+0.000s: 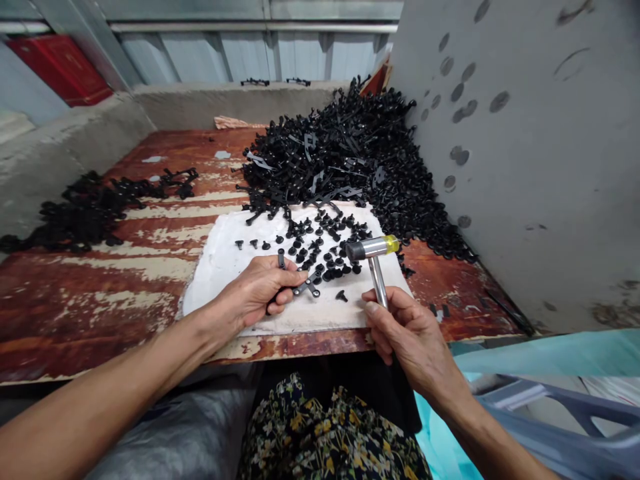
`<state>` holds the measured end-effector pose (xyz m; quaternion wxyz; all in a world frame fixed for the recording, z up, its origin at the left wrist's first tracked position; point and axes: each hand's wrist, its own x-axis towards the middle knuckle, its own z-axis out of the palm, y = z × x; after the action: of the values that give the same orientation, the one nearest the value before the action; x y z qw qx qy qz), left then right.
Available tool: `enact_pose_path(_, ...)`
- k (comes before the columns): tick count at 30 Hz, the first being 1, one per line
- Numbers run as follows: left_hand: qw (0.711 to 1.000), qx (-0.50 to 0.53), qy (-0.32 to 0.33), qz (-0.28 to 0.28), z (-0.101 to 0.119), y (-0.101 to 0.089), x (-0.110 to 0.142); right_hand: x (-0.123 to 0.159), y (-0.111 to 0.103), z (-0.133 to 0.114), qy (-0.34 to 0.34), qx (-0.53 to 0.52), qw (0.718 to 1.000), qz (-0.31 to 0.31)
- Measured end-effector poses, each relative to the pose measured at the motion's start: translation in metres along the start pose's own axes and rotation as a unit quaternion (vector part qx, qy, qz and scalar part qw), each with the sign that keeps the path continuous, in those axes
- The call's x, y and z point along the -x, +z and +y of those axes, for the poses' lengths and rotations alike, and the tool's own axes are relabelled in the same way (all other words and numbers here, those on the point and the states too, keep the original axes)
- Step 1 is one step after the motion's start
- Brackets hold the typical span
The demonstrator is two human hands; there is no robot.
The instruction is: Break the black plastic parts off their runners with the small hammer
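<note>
My left hand (265,290) pinches a black X-shaped bracket (307,285) with small round ends, just over a white cloth (215,273). In my right hand (400,323) is a small mallet (379,280), gripped by its handle. Its metal head points sideways, with a dark face on the left and a yellow face on the right. Between the hands, a single black stud (341,295) lies on the cloth. Several more black studs (313,247) are scattered just beyond. Part of the bracket is hidden by my left fingers.
A large heap of black parts (330,147) covers the back right of the worn red table (165,267). Assembled black parts (95,207) are piled at the left. A grey panel (525,167) rises on the right, and a low concrete ledge (230,107) runs behind.
</note>
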<state>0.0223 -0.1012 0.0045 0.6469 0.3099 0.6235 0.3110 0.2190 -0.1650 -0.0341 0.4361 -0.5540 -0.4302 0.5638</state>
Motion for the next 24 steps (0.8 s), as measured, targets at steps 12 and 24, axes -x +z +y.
enact_pose_path(12, 1.0, 0.03, -0.002, -0.002, -0.0004, -0.0006, 0.0002, 0.0, -0.0002, 0.0013, -0.005, 0.0, 1.0, 0.001)
enact_pose_path(24, 1.0, 0.018, -0.001, -0.003, 0.0002, -0.0001, 0.0001, -0.0005, 0.0002, 0.0004, -0.005, -0.005, 1.0, -0.002)
